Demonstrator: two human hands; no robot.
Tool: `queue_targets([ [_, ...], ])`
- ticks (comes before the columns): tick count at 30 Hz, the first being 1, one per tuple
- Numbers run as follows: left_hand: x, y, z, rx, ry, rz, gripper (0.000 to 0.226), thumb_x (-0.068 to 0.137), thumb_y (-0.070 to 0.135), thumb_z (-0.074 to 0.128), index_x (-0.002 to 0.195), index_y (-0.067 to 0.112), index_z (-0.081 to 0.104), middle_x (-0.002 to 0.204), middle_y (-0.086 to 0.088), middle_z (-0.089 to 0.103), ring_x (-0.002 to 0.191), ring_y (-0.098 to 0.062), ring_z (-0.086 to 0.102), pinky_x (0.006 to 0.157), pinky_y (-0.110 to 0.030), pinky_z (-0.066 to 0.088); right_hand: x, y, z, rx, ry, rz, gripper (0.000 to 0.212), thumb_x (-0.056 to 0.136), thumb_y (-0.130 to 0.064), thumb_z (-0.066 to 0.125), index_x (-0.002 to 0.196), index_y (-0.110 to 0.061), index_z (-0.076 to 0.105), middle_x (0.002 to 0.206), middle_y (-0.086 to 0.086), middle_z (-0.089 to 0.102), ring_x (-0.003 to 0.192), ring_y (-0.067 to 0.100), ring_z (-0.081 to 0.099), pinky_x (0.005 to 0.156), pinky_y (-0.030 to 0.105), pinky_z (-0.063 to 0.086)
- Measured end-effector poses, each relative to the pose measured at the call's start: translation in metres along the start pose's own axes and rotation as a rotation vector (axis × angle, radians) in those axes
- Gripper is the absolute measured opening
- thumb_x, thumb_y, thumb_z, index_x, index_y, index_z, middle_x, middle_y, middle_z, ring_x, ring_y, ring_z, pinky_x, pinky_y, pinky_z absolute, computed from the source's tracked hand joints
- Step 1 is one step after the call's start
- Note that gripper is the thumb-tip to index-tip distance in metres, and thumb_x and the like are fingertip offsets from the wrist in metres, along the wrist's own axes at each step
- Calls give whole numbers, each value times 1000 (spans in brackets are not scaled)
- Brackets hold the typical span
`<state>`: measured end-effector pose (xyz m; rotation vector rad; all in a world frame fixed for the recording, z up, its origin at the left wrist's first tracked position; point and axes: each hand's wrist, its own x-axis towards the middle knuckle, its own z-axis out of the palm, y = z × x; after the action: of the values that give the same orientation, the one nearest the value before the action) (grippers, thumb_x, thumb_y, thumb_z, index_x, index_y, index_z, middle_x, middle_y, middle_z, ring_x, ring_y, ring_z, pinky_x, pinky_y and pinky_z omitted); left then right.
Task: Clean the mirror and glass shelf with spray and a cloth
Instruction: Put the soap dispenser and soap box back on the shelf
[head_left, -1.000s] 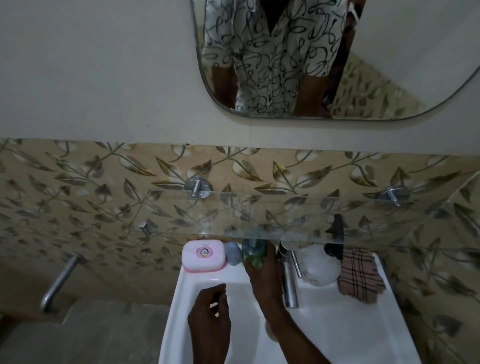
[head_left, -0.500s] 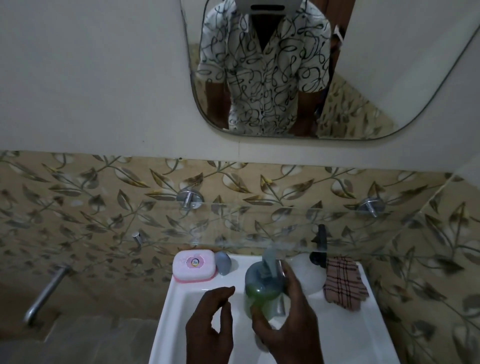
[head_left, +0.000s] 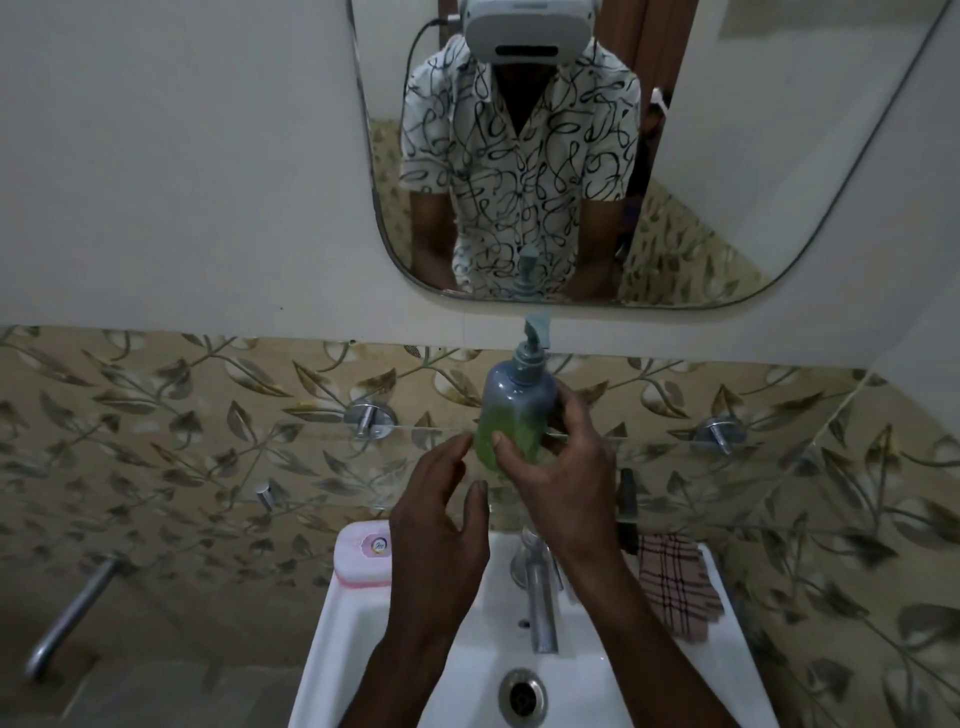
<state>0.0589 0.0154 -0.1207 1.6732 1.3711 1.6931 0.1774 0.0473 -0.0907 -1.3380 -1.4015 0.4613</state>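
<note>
Head view: right hand (head_left: 558, 470) grip around pump bottle (head_left: 514, 410), left hand (head_left: 441, 525) grip wide, empty beside it.

A single head-worn wide-angle camera looks forward and down, close over the sink (head_left: 332, 649), facing the wall. The mirror (head_left: 779, 156) fills the upper frame, both hands rise from the bottom edge, and straight lines bow toward the corners.

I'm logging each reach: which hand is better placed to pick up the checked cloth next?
Probably the left hand: it is open and holds nothing, while the right hand holds the pump bottle. The checked cloth lies on the basin's right rim, though, so the left must cross over.
</note>
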Motion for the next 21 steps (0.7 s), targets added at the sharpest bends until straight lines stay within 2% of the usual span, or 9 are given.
queue_targets([
  [3,6,-11,3,-12,-13,-19,47,87,-8,60,128,16,62,121,6,66,114,-7,63,96,-20,49,1,5,14,-6,-8,-8,66,72,-33,82,132,-24,54,116,-8,68,100,3,64,85,29,56],
  [5,7,-17,3,-25,-2,-24,49,87,-9,59,127,20,61,121,10,65,114,-6,63,95,-16,48,0,7,20,-14,8,-20,67,72,-34,82,133,-22,54,119,-6,68,103,9,64,88,36,56],
  [11,7,-24,8,-40,1,-5,43,86,-2,56,128,7,62,122,-1,65,116,-8,62,96,-19,51,0,12,28,-10,36,-29,70,74,-32,81,136,-20,52,124,-1,66,110,18,63,91,43,55],
  [18,9,-23,10,-25,-13,-12,46,87,-13,59,129,5,61,124,-6,64,118,-11,62,98,-25,53,-1,16,29,-8,44,-24,73,75,-30,81,140,-18,49,131,1,63,117,19,61,95,45,54],
  [21,6,-16,4,18,46,-5,41,89,-6,59,128,6,62,124,-5,66,116,-11,63,98,-27,53,-4,14,27,-9,26,-8,82,75,-30,82,145,-16,42,139,5,58,125,20,56,102,43,50],
])
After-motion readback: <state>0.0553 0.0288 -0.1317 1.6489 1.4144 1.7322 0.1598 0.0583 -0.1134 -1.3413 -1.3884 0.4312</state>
